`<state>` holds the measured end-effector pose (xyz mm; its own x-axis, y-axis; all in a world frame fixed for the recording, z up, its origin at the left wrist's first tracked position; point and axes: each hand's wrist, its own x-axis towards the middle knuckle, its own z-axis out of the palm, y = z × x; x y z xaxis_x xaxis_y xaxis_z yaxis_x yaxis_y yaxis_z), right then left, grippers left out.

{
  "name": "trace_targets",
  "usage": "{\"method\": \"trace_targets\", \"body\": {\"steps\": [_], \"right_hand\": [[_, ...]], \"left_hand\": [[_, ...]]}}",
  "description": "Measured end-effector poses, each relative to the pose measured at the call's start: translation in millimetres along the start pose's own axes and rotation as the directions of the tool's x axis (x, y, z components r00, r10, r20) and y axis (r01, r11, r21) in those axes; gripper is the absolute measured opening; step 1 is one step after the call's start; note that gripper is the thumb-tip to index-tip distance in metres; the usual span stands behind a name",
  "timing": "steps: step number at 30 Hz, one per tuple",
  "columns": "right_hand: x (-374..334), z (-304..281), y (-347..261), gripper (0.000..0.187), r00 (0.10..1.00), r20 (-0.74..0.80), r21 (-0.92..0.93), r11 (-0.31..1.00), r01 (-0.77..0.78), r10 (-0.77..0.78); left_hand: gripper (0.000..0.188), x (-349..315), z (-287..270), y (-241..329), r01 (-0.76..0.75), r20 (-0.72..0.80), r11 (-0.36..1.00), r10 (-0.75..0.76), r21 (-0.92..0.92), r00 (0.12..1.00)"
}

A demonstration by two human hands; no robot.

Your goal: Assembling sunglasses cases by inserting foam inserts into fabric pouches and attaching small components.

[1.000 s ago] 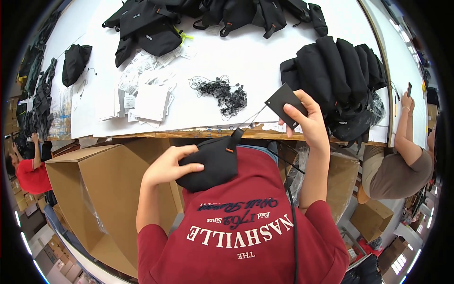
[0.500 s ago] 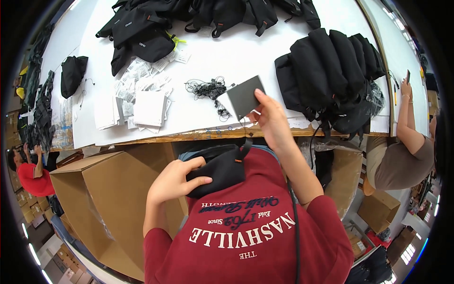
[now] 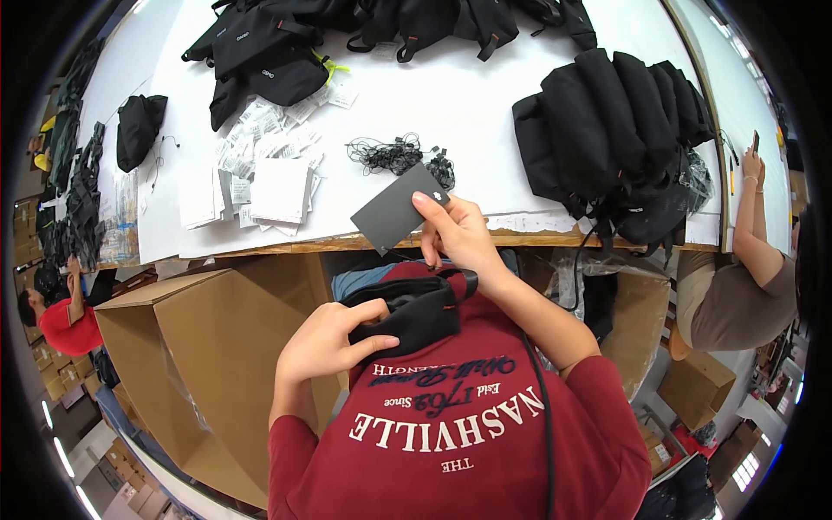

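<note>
My left hand (image 3: 342,340) grips the rim of a small black fabric pouch (image 3: 422,322), its thumb outside and fingers reaching into the mouth. The pouch rests against my shirt, with a loop strap at its right end. Between the thumb and fingers of my right hand (image 3: 459,234) is a dark grey hang tag (image 3: 394,217), held flat above the table's front edge. A thin black cord seems to run from the tag down toward the pouch's strap. Just beyond the tag lies a tangle of black strings (image 3: 390,154).
White cards (image 3: 282,191) and printed labels (image 3: 277,130) lie left on the white table (image 3: 468,121). Black bags (image 3: 269,52) heap at the back; more bags (image 3: 607,130) stand right. A cardboard box (image 3: 217,364) is below left. Co-workers stand at both sides.
My right hand has moved left and down, bringing the tag closer to the pouch and turning it. The pouch's mouth now shows wider under my left hand.
</note>
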<state>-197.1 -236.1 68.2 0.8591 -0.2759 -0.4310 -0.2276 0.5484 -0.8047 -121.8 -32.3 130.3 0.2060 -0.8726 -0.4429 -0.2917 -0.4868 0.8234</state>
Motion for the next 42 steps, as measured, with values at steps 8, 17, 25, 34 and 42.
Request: {"method": "trace_targets", "body": {"steps": [8,17,25,34,42], "right_hand": [[5.4,-2.7,19.7,0.058,0.960,0.206,-0.112,0.979,-0.171,0.192],[-2.5,15.6,26.3,0.050,0.956,0.159,-0.069,0.969,-0.238,0.246],[-11.1,20.2,17.3,0.041,0.948,0.239,-0.069,0.978,-0.199,0.210],[-14.4,-12.7,-76.3,0.023,0.917,0.249,-0.563,0.724,0.399,-0.312],[-19.5,-2.2,-69.6,0.040,0.789,0.613,-0.780,-0.135,0.611,0.034]], "left_hand": [[0.030,0.7,-2.1,3.0,-0.031,0.001,0.999,0.031,0.018,1.000],[0.028,2.0,-1.5,1.3,-0.051,0.005,0.998,0.051,0.022,0.999],[0.024,3.1,-0.6,0.3,-0.097,0.040,0.995,0.097,0.021,0.995],[0.021,12.2,-5.6,2.7,-0.170,-0.228,0.981,0.186,0.090,0.956],[0.022,38.4,-3.1,11.2,-0.377,-0.236,0.802,0.522,0.463,0.820]]}}
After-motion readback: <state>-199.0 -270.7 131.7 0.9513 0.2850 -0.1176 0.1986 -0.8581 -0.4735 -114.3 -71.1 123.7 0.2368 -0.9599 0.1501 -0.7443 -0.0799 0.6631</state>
